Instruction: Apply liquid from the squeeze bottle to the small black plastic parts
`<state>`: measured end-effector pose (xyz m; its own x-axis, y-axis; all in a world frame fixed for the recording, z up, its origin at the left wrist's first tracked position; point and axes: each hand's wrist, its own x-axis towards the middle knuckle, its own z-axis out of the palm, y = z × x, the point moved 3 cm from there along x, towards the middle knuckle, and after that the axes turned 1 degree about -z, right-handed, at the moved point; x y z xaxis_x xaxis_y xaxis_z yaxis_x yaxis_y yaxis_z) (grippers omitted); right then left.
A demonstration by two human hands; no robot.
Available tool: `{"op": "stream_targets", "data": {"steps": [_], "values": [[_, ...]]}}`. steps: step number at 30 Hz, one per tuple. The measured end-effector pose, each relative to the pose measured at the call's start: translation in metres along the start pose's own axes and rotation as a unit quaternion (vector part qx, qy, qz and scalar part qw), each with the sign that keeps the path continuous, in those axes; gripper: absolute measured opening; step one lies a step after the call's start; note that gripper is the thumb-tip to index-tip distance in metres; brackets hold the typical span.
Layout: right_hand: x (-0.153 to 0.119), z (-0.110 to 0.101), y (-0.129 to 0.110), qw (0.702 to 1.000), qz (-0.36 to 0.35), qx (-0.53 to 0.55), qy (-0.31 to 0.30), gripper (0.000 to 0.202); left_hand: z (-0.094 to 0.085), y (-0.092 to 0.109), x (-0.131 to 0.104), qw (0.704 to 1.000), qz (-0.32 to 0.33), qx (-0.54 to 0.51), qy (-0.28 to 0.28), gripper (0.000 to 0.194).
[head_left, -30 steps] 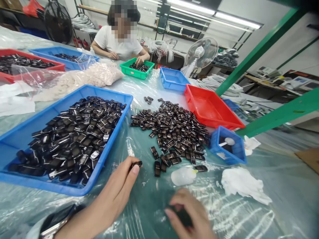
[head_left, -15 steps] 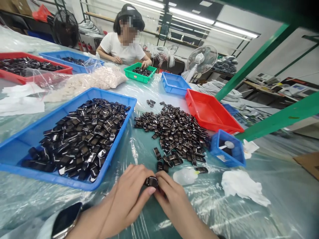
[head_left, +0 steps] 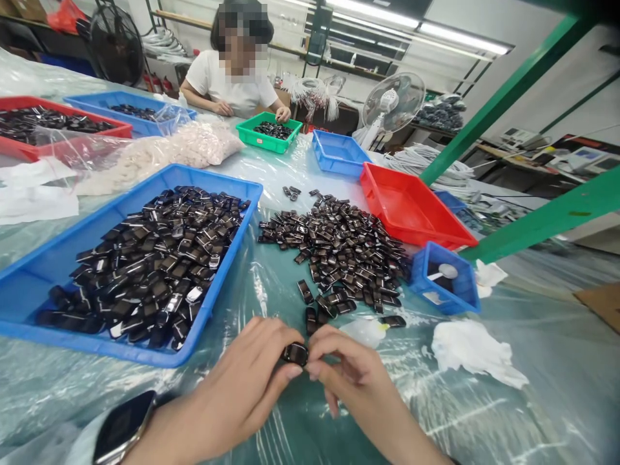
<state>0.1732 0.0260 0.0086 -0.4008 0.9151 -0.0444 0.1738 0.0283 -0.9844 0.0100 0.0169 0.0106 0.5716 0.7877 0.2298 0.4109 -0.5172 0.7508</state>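
My left hand (head_left: 247, 374) pinches a small, glossy black plastic part (head_left: 295, 353) between thumb and forefinger, its rounded end facing me. At the part's right edge, the thumb and forefinger of my right hand (head_left: 358, 374) are pressed together, with the other fingers curled below. Whether a tiny piece sits between those fingertips is hidden. Just beyond my hands lies a loose pile of similar black parts (head_left: 349, 252) on the plastic-covered table. To the left, a large blue tray (head_left: 213, 310) holds many more of them. A small translucent bottle (head_left: 365, 331) with a yellowish tip lies beside my right hand.
A crumpled white cloth (head_left: 477, 352) and a small blue bin (head_left: 448, 297) with a white scoop lie right. Beyond are a red tray (head_left: 411, 206) and another blue tray (head_left: 339, 150). Across the table a person (head_left: 232, 84) reaches into a green tray (head_left: 261, 143). A green post (head_left: 504, 103) slants at right.
My right hand has turned and its fingers have lifted, so thumb and forefinger now meet at the part's edge. My left hand keeps its hold. The view has shifted slightly.
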Motion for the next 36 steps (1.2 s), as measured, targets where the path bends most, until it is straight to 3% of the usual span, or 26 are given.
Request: {"op": "stream_targets", "data": {"steps": [5, 11, 19, 24, 36], "values": [[-0.005, -0.002, 0.003, 0.973, 0.103, 0.203, -0.022, 0.016, 0.001, 0.000, 0.000, 1.000, 0.010, -0.019, -0.014, 0.017], [-0.005, 0.005, 0.000, 0.933, 0.165, 0.315, -0.043, 0.017, 0.003, 0.002, -0.001, 0.999, 0.019, -0.022, -0.021, 0.022], [-0.004, 0.008, 0.005, 0.909, 0.176, 0.374, -0.043, 0.022, 0.007, -0.002, -0.003, 0.998, 0.021, -0.052, -0.017, 0.027], [-0.005, 0.008, 0.006, 0.904, 0.172, 0.389, -0.037, 0.018, 0.008, -0.003, -0.003, 0.999, 0.022, -0.041, 0.008, 0.028], [-0.003, 0.014, 0.008, 0.897, 0.164, 0.409, -0.036, 0.017, 0.005, 0.000, -0.003, 1.000, 0.016, -0.006, 0.006, 0.030]]}}
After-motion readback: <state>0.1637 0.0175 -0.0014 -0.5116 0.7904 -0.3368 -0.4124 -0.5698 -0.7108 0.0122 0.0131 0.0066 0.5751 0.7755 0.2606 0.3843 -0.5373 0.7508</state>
